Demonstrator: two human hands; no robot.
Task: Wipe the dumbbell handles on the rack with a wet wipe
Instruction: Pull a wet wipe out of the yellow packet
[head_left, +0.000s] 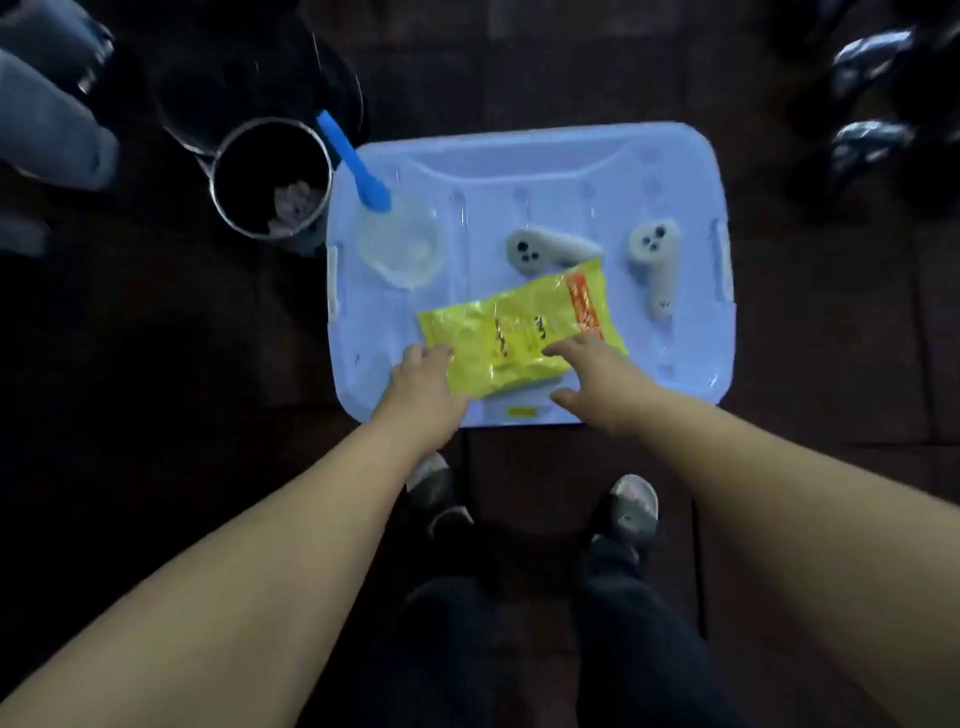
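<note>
A pale blue box lid (649, 171) lies flat on the dark floor (156, 364), and everything small sits on it. At its near middle lies the yellow wipe packet (519, 332), tilted, with an orange strip at its far right end. Just behind the packet lies a grey controller (545, 249), its tip touching or tucked behind the packet's far edge. A second controller (655, 260) lies apart to the right.

On the lid's left part stands a clear bowl (400, 247); whether it holds anything is not clear. A blue tool (353, 161) rests with its head at the bowl's far rim and its handle pointing out past the lid's edge. Beside that corner stands a round metal bin (270, 176) with crumpled pale scraps (296, 205) inside.

The left hand (423, 384) touches the packet's near left corner; I cannot tell whether it pinches. The right hand (597, 374) is spread, with straight fingers on the packet's right part.

The dumbbells (872, 140) show dark and blurred at far right, well apart from the hands. 2 slippers (634, 501) stand just short of the lid.
</note>
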